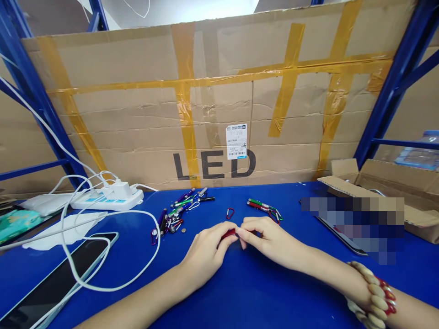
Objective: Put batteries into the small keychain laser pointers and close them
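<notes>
My left hand (207,250) is closed around a small red keychain flashlight (229,233), mostly hidden by the fingers. At the tube's right end, the thumb and fingers of my right hand (262,237) pinch together; what exactly they grip there is hidden. Just beyond my hands lies a loose red carabiner clip (230,213). To the right, a green keychain flashlight (258,203) and a red one (256,207) lie side by side with clips attached. A pile of flashlights (178,210) in purple, green, black and silver is at the left, with a coin-like disc (184,230) near it.
A white power strip (113,199) with cables and a phone (65,278) occupy the left of the blue table (219,301). A dark tablet-like object (343,235), partly blurred, and an open cardboard box (394,187) are at the right. A large cardboard panel (137,123) stands behind.
</notes>
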`<act>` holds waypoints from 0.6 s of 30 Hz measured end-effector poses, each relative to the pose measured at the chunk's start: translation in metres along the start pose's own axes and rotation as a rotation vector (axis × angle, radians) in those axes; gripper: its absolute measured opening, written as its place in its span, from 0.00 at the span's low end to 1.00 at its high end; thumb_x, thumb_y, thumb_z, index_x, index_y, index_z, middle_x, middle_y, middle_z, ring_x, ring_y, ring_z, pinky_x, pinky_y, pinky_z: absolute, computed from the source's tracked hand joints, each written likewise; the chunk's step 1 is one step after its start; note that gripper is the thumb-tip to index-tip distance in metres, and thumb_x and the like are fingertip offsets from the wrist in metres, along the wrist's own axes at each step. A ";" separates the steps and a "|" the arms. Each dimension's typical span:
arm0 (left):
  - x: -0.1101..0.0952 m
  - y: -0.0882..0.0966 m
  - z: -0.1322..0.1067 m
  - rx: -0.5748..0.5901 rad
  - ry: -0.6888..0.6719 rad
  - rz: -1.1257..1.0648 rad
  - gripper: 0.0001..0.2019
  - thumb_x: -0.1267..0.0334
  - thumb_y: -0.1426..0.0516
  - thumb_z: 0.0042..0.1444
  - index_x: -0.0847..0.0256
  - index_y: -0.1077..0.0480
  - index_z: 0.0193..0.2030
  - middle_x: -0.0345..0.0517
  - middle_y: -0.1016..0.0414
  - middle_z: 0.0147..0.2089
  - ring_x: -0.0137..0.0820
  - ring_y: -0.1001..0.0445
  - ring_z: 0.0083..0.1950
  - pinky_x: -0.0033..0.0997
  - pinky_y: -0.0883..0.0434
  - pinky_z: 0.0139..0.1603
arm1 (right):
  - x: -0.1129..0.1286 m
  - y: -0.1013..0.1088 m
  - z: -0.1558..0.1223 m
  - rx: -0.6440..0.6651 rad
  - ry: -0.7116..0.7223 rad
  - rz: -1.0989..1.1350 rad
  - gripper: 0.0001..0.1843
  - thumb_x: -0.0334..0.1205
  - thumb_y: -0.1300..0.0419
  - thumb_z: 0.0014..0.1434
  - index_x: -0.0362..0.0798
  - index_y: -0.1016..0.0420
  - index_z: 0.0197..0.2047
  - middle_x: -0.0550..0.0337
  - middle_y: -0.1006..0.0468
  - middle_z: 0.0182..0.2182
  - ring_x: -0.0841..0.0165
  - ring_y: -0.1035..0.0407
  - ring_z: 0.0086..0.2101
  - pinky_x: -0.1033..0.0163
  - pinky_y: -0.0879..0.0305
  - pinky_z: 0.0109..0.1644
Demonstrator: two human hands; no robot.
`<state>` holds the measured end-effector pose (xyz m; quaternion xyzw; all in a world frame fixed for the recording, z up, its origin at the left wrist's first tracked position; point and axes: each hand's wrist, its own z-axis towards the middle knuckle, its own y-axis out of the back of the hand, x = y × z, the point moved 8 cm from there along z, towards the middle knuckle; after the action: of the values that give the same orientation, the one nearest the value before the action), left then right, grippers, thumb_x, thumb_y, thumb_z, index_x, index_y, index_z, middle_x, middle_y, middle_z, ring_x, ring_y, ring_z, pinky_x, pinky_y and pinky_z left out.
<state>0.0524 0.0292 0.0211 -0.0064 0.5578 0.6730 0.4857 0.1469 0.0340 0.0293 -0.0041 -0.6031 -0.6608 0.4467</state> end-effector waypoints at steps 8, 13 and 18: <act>0.005 0.005 0.004 -0.048 0.056 -0.051 0.10 0.62 0.54 0.61 0.56 0.33 0.42 0.39 0.27 0.40 0.29 0.29 0.38 0.25 0.36 0.39 | 0.004 0.023 -0.001 -0.218 0.106 -0.233 0.17 0.52 0.49 0.59 0.49 0.27 0.35 0.63 0.29 0.27 0.74 0.36 0.25 0.69 0.45 0.28; 0.009 0.003 0.003 -0.023 0.106 -0.064 0.10 0.62 0.54 0.61 0.57 0.33 0.41 0.36 0.29 0.31 0.26 0.33 0.29 0.23 0.39 0.29 | 0.022 0.035 -0.012 -0.381 0.381 -0.456 0.13 0.49 0.47 0.59 0.54 0.24 0.37 0.62 0.27 0.32 0.75 0.33 0.28 0.71 0.46 0.27; 0.003 0.001 0.003 0.011 0.044 -0.118 0.08 0.63 0.53 0.60 0.60 0.34 0.39 0.38 0.29 0.33 0.26 0.33 0.31 0.23 0.39 0.32 | 0.030 0.033 -0.017 -0.405 0.490 -0.531 0.14 0.45 0.49 0.61 0.54 0.22 0.34 0.62 0.26 0.30 0.77 0.35 0.25 0.70 0.47 0.26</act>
<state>0.0517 0.0333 0.0209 -0.0512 0.5707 0.6398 0.5122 0.1577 0.0073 0.0669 0.2212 -0.3170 -0.8397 0.3813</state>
